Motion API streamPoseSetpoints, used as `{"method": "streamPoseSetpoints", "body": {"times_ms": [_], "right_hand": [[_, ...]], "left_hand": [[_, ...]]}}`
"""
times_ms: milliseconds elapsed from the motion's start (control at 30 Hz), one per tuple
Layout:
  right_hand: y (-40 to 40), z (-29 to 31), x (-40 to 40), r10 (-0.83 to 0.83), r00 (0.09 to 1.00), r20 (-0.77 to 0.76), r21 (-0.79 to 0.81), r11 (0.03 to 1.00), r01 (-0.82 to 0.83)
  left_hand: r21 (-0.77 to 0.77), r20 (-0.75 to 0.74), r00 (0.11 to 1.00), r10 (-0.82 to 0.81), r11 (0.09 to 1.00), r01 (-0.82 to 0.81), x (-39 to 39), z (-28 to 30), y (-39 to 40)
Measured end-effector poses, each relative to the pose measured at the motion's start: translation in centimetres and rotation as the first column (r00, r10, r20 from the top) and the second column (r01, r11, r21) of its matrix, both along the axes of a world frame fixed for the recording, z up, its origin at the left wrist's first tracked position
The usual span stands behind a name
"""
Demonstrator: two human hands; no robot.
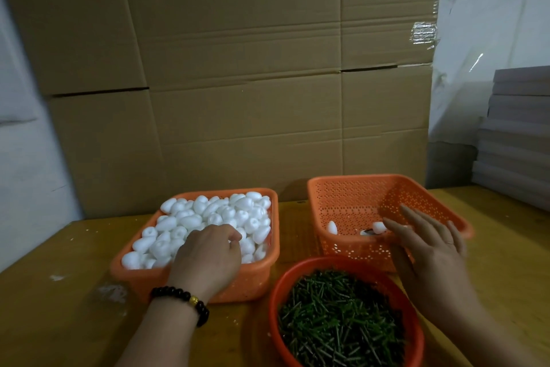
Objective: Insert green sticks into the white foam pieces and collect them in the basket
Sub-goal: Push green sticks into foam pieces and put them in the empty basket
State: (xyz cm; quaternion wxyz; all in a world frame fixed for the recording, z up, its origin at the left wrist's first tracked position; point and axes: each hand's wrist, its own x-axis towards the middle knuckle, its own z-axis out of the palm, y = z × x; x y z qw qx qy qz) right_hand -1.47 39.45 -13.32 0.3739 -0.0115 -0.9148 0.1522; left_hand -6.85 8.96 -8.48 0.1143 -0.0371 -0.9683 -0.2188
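The left hand (208, 256) reaches into the full basket (262, 277) left of the round bowl (276, 292), fingers curled on white foam pieces (214, 212). The right hand (428, 250) hangs open over the nearly empty basket (351, 191) behind the bowl of green sticks (339, 319). Big cardboard (238, 69) stands behind.

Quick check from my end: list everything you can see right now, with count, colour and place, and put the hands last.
foam pieces: many, white, heaped in the left basket
left basket: one, orange, on the table, left of centre
collecting basket: one, orange, perforated, right rear, nearly empty
foam pieces in the collecting basket: two or three, white, on its floor
green sticks: many, dark green, piled in the round bowl
round bowl: one, orange-red, front centre
table: one, yellowish wood
cardboard sheets: brown, standing behind the table
bead bracelet: one, dark, on the left wrist
left hand: fingers curled into the foam heap
right hand: fingers spread, over the collecting basket's near edge
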Motion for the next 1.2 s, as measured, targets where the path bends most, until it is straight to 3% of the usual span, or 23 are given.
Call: {"method": "streamPoseSetpoints", "body": {"times_ms": [167,333,433,633,1067,1200], "right_hand": [[-2.3,1.5,2.4,0.243,0.97,0.007,0.107,0.964,-0.243],[-4.3,2.1,3.3,0.337,0.84,0.426,0.205,0.868,-0.452],[-4.2,1.5,3.1,0.371,0.761,0.532,0.169,0.834,-0.525],[-3.8,0.8,2.6,0.434,0.737,0.518,0.131,0.811,-0.57],[-4.0,0.9,2.7,0.481,0.752,0.451,0.063,0.823,-0.565],[-4.0,1.0,2.8,0.48,0.755,0.447,0.059,0.826,-0.56]], "left_hand": [[-0.149,0.046,0.992,-0.115,0.981,0.121,0.5,0.1,1.1],[-0.283,0.087,0.975,-0.204,0.933,0.22,1.2,0.1,2.5],[-0.316,0.07,0.974,-0.218,0.921,0.229,1.6,0.1,2.6],[-0.237,0.034,0.966,-0.256,0.937,0.257,2.2,0.6,2.3],[-0.337,0.064,0.963,-0.26,0.903,0.266,2.0,0.4,1.8],[-0.251,0.079,0.961,-0.263,0.928,0.275,1.9,0.4,1.9]]}}
